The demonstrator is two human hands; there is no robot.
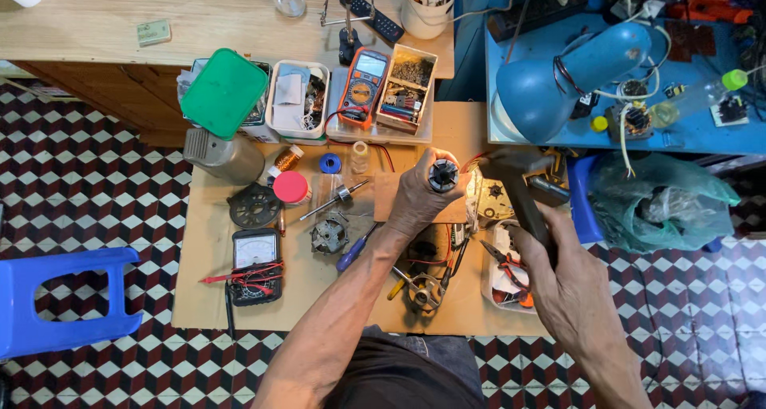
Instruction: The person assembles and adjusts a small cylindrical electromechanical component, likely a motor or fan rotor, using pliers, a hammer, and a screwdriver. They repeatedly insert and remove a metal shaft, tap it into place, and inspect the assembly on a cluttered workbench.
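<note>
Low wooden table (207, 273) crowded with gear: blue lamp (558, 78) off right, green lid (223, 91), orange multimeter (363, 86), analog meter (255, 253). Right hand (570, 285) has its fingers wrapped tight round a hammer (519, 181), head raised beside the work. Left hand (419, 197) grips a small motor rotor (443, 175) upright over a wood block (383, 197), fingers curled around it. Judging by the stripped parts lying about, disassembly looks well underway; the rotor's still in hand, not set down.

orange multimeter (363, 86) grey screen by boxes, black analogue meter (255, 267) white dial lower left
</note>
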